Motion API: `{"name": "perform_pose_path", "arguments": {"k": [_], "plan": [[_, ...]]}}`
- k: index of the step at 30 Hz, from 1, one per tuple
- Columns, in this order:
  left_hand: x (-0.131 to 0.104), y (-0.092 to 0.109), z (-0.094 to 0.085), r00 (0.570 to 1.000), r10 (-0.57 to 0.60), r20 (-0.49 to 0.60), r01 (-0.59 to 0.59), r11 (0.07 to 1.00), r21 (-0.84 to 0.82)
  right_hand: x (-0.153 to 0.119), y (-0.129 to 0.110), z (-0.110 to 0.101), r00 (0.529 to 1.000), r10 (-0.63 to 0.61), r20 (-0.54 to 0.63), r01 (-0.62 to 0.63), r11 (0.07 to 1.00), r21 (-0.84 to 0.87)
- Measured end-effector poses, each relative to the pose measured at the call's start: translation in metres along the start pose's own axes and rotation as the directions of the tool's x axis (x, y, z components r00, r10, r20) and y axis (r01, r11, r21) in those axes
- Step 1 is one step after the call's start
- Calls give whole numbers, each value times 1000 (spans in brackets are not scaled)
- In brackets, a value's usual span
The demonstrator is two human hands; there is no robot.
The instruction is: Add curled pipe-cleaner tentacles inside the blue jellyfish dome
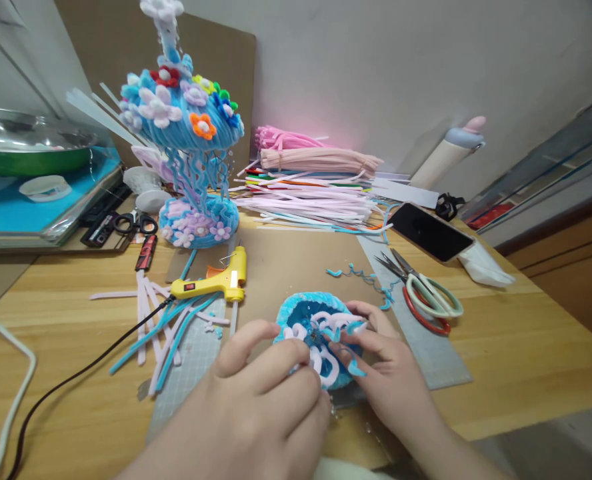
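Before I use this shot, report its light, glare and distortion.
Head view: bright highlights on the bowl; head view: pink glow on the wall above pink stems; head view: shadow beside the bottle; head view: wide-angle stretch toward the edges; head view: blue cup darker inside than at its rim, partly behind left hand and right hand.

Markings and Labels: No Legible Text

No word, brand or number can be read in the head view. Surfaces bearing marks are as follows. Glue gun [209, 283]: white label [234, 279] on the yellow body, print too small to resolve; red switch [189, 287] on the same body, any marking unreadable. Red-and-black tube [146, 253]: pale lettering on the casing, blurred beyond reading. Grey cutting mat [186, 387]: fine grid lines visible at the left part, with any scale figures not resolvable.
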State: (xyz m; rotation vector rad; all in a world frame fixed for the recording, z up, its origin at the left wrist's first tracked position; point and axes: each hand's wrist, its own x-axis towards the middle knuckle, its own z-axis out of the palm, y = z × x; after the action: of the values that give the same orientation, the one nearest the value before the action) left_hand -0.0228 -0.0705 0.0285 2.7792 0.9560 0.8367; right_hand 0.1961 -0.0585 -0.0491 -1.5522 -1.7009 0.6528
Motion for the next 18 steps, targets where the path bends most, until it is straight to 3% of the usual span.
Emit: {"name": "perform_pose_path", "arguments": {"k": [4,8,18], "plan": [[2,0,0,1000,-5,-15,5,1000,8,2,-3,-7,987,-162,-8,156,959,-239],[3,-1,1,1000,-18,-22,18,1000,6,3,-7,-12,966,-259,7,243,897,-368],[3,-1,1,999,-32,3,32,999,-7,3,-8,-14,951,-307,27,285,843,-456]]}}
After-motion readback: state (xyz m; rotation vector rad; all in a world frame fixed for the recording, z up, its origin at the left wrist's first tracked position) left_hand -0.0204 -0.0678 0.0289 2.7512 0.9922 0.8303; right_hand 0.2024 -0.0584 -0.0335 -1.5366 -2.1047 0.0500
